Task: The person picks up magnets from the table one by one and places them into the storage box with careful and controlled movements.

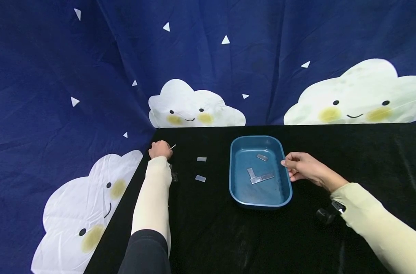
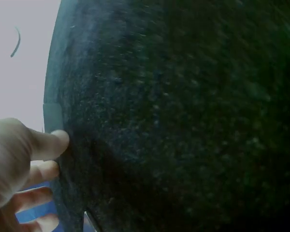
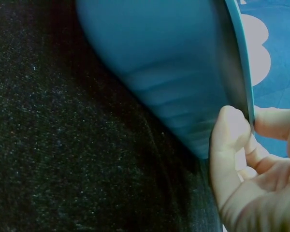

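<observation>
Blue tray: four tiles in | two out on table | left hand pinches another (edge-on here) | right hand grips rim

A flat tabletop covered in black fabric is used as the support. A blue, round-cornered rectangular plastic tray is seated upright on it; two small, glossy grey rectangular plates are laid apart, left of the tray.
</observation>
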Demonstrator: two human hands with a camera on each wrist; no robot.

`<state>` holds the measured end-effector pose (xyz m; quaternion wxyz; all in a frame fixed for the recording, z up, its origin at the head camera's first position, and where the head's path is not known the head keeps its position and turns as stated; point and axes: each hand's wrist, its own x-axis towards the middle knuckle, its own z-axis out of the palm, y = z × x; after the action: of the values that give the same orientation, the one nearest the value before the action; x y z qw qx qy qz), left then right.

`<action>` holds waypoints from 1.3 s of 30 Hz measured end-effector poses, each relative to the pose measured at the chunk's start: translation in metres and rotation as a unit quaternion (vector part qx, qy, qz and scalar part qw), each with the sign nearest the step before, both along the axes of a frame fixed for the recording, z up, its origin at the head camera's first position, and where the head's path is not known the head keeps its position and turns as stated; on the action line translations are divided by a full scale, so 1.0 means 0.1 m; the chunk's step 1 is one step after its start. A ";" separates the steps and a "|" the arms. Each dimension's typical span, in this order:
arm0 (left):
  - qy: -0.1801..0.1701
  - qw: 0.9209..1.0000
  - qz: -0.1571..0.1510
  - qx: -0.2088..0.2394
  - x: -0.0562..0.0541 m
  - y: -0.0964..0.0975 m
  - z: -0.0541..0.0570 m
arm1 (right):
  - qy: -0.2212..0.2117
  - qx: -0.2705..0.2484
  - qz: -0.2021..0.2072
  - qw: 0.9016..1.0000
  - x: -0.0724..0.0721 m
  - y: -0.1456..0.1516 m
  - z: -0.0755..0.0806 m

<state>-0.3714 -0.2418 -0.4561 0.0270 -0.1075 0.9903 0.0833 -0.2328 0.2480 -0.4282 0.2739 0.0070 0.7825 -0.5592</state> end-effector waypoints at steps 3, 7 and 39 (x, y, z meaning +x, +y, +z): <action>-0.003 1.000 0.002 0.020 0.00 -0.01 -0.02 | -0.002 -0.002 0.000 1.000 0.00 0.01 0.00; 0.006 1.000 -0.009 0.027 0.00 0.02 -0.01 | 0.001 0.000 0.000 1.000 0.01 0.01 0.01; 0.026 0.998 -0.031 0.057 0.16 -0.12 0.30 | -0.001 0.011 0.001 1.000 -0.02 -0.01 0.01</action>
<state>-0.3555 -0.2538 -0.4262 0.0102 -0.0731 0.9873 0.1410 -0.2343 0.2471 -0.4276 0.2748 0.0097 0.7884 -0.5502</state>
